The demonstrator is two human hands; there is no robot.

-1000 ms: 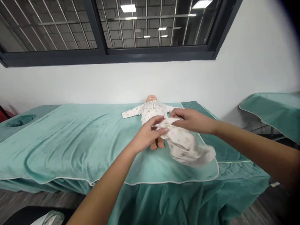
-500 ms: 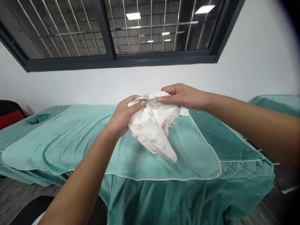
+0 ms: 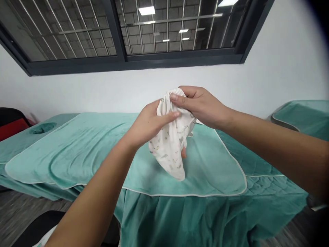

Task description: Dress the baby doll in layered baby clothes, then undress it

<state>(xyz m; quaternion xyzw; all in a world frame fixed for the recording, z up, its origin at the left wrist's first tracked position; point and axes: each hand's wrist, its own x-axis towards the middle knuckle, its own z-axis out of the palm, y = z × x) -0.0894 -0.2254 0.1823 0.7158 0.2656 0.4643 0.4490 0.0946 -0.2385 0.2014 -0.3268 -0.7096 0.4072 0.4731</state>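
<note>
Both of my hands hold up a small white printed baby garment [image 3: 168, 151] in front of me, above the bed. My left hand [image 3: 149, 123] grips its upper edge from the left, fingers closed on the cloth. My right hand [image 3: 199, 103] pinches the top of the same garment from the right. The cloth hangs down in a bunch below my hands. Behind it lies a baby doll, almost wholly hidden; only a foot [image 3: 183, 153] shows beside the hanging cloth.
A teal towel [image 3: 77, 151] covers a teal massage bed [image 3: 195, 219] that runs along the white wall under a barred window. A second teal bed [image 3: 305, 115] stands at the right. A red and black object [image 3: 11, 125] sits at far left.
My hands have lifted the garment off the bed to chest height and drawn closer together, bunching its top edge. The doll, in plain view a second ago, is now hidden behind the cloth.
</note>
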